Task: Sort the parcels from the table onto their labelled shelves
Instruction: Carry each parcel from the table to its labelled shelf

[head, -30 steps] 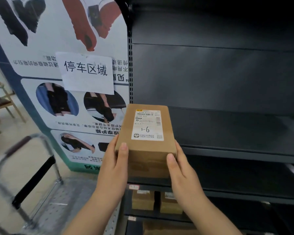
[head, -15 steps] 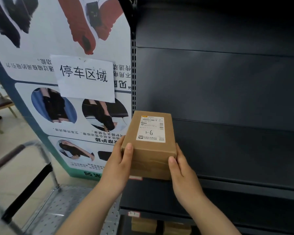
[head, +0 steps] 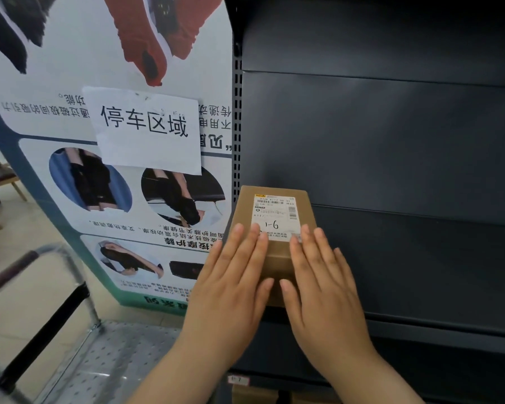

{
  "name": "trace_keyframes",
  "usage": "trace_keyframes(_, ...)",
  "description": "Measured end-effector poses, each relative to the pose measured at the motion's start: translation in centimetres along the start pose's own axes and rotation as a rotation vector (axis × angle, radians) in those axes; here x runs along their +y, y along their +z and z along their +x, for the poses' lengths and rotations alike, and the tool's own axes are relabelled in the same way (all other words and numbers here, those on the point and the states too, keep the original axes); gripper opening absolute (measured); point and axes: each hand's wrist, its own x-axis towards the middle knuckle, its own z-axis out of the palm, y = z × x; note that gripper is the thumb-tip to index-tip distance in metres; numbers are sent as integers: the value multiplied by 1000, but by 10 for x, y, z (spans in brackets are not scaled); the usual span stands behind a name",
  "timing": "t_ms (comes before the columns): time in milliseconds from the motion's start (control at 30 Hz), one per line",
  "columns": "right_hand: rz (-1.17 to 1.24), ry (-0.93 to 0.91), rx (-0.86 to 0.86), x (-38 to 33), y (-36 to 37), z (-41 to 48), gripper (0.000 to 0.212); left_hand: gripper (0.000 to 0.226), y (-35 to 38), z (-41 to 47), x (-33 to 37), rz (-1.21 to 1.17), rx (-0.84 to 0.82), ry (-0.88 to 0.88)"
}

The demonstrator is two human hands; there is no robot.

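Parcel [head: 274, 211] label reads "1-9"; both hands flat on top.

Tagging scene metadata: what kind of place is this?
Likely a parcel storage or pickup room: dark metal shelving, a cardboard parcel with a shipping label on one shelf, and a platform trolley beside the rack.

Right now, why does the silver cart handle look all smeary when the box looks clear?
In the head view, the cart handle at the left edge is smeared, probably motion blur from the head camera turning; the parcel in the middle is sharp enough to read its label; the dark shelf behind it is dim, with a soft sheen on the back panel.
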Motion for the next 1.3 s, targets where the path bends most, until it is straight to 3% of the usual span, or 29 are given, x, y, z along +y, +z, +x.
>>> trace_keyframes(400, -242, 217, 8, -5, 10, 22, 60, 59, 14, 37, -28, -19, -110, 111)
trace_keyframes(533, -278, 356, 7, 0, -6, -12, 61, 58, 11, 43, -6, -132, -60, 275)
trace_keyframes(800, -443, 752, 8, 22, -83, -137, 61, 58, 20, 19, 125, -387, -114, 662)
trace_keyframes(1033, -548, 1098, 60, 10, -180, -258, 64, 58, -28, -39, 261, -596, -83, 1015)
trace_keyframes(1300, -610, 1396, 92, -21, -287, -405, 66, 59, -103, -136, 405, -785, -78, 1216)
